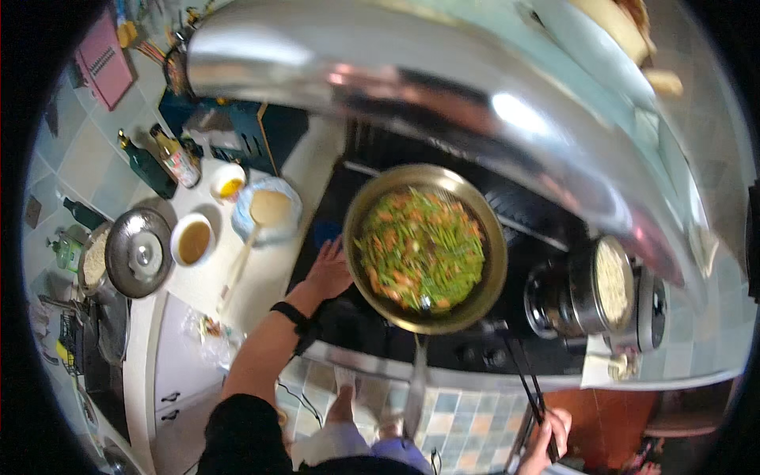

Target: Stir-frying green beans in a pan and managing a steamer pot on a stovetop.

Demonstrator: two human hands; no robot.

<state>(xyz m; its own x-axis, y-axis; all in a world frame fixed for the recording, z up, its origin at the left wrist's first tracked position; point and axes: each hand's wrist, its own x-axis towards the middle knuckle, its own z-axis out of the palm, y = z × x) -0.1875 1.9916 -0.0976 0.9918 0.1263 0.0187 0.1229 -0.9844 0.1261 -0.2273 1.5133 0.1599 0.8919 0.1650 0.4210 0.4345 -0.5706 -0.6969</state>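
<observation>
A wide frying pan (497, 279) holding green vegetable strips and pinkish-orange pieces (421, 252) stands on the black cooktop (350, 332), its handle (418, 380) pointing toward my body. My left hand (329, 270) is beside the pan's left side, fingers stretched out and partly spread; whether it touches the rim I cannot tell. A dark band is on that wrist. At the lower right, my right hand (549, 436) grips a pair of dark chopsticks (528, 383), whose tips point up toward the cooktop's front edge, right of the pan handle.
A shiny range hood (415, 77) arches over the cooktop's far side. Pots (579, 291) stand at the right, one holding pale food. On the left counter are a bowl of brown liquid (193, 240), a small bowl (228, 181), a wooden spatula (240, 270), a metal lid (127, 270) and bottles (145, 163).
</observation>
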